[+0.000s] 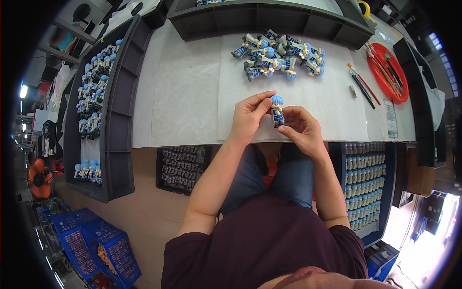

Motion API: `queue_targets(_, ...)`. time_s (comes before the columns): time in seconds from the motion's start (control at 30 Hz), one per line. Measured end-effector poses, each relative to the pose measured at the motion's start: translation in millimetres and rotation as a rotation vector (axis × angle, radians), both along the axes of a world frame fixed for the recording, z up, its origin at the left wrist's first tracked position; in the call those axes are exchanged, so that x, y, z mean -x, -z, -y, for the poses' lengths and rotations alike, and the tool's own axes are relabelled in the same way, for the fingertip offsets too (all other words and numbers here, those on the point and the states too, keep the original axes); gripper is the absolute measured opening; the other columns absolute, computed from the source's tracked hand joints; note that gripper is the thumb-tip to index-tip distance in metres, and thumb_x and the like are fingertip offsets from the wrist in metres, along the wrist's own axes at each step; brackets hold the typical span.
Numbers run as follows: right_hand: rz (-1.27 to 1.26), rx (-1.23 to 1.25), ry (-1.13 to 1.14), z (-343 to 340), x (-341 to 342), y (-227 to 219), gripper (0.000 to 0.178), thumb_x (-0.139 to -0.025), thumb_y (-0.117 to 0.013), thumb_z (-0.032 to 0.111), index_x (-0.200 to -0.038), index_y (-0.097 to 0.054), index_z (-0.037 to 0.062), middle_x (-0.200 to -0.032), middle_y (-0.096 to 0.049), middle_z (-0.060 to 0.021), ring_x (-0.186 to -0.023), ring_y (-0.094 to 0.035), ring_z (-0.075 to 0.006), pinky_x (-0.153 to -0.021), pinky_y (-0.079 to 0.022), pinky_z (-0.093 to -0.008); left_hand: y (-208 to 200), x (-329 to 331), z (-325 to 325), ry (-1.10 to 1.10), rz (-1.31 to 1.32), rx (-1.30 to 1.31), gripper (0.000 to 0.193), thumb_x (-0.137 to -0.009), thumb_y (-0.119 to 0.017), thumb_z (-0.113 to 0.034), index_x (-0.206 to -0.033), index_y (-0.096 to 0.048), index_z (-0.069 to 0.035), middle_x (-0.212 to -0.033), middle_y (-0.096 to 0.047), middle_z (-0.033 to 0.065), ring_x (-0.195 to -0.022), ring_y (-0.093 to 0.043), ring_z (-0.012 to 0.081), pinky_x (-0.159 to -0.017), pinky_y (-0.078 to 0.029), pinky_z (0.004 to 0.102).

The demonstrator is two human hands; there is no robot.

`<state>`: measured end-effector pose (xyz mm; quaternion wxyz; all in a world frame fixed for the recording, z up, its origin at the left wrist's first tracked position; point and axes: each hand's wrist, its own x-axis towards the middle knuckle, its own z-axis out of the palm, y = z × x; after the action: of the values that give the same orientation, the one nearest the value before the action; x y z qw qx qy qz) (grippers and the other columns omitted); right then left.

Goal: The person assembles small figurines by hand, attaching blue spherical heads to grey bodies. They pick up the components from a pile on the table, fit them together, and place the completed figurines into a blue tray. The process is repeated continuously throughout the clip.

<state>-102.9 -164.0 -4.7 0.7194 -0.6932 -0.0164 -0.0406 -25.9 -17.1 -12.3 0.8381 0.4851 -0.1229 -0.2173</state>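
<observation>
Between my two hands, over the near part of the white-covered table [187, 106], a small blue-haired figurine [277, 113] stands upright, dressed in blue with dark feet. My left hand [251, 111] pinches it by the head from the left side. The thumb and fingers of my right hand [302, 127] close around its lower end near the feet. Beyond my hands lies a loose pile of similar figurines [284, 55], most of them on their sides.
A dark tray of standing figurines [91, 91] is at the left; another dark tray [269, 21] borders the back. Brushes [363, 84] and a round red dish [404, 91] lie right. Below the table edge are a tray of figurine rows [363, 188] and a tray of dark pieces [180, 168].
</observation>
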Motion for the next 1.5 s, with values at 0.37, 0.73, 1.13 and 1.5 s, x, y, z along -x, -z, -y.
queue_targets(0.37,-0.019,-0.034,0.012,0.4,0.3,2.4,0.036,-0.078,-0.066,0.007,-0.109,-0.05,-0.0029,-0.099,-0.059,-0.0104,-0.093,-0.057,-0.0152,-0.083,-0.046,-0.0285,-4.0,0.7,2.0,-0.03,-0.033,-0.041,0.021,-0.088,-0.054,-0.009,-0.105,-0.059,0.002,-0.092,-0.062,0.007,-0.082,-0.059,0.0119,-0.073,-0.049,0.0258)
queue_targets(0.73,-0.006,0.004,-0.005,0.3,0.7,-1.8,0.035,-0.077,-0.067,0.005,-0.107,-0.051,-0.0025,-0.098,-0.059,-0.0107,-0.092,-0.057,-0.0152,-0.082,-0.047,-0.0287,-1.1,0.5,0.3,-0.008,0.003,-0.013,0.024,-0.087,-0.055,-0.009,-0.107,-0.058,0.002,-0.094,-0.063,0.0083,-0.083,-0.059,0.013,-0.075,-0.048,0.0263)
queue_targets(1.13,0.04,-0.007,0.022,1.6,1.3,4.6,0.037,-0.074,-0.07,0.005,-0.105,-0.052,-0.0026,-0.097,-0.058,-0.0096,-0.088,-0.058,-0.0141,-0.078,-0.049,-0.0272,0.4,0.5,0.6,0.009,0.031,-0.026,0.025,-0.09,-0.048,-0.009,-0.111,-0.055,0.003,-0.103,-0.061,0.0137,-0.09,-0.058,0.0144,-0.08,-0.047,0.0264)
queue_targets(1.5,0.153,0.09,0.126,1.9,3.8,9.7,0.039,-0.071,-0.072,0.004,-0.104,-0.052,-0.0017,-0.097,-0.057,-0.0082,-0.087,-0.057,-0.0138,-0.075,-0.049,-0.0267,-0.8,-0.6,-1.3,-0.029,0.041,-0.137,0.024,-0.085,-0.054,-0.004,-0.109,-0.056,0.001,-0.107,-0.059,0.0155,-0.09,-0.059,0.0166,-0.081,-0.047,0.0278)
